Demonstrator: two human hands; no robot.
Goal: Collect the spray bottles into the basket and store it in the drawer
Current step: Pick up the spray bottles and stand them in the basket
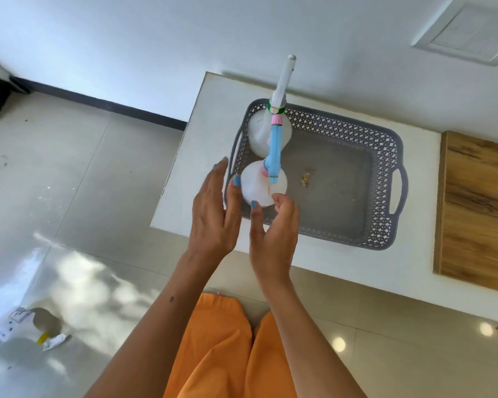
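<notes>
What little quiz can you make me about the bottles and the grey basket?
1. True or false: the white plastic spray bottle with the blue trigger stands inside the grey perforated plastic basket.
2. How many spray bottles are in the basket?
3. Which hand's thumb touches that bottle: A left, B right?

Key: 1 true. 2 two, counting the white spray bottle with the white trigger. 3 B.

The basket (383, 179) is grey with lattice-patterned walls, on a white worktop (213, 116). Inside it, the near bottle (259, 191) is white with a blue and pink sprayer; the far bottle (258, 136) is white with a green collar. Right of the basket lies a brown wood-grain panel (477, 211).
</notes>
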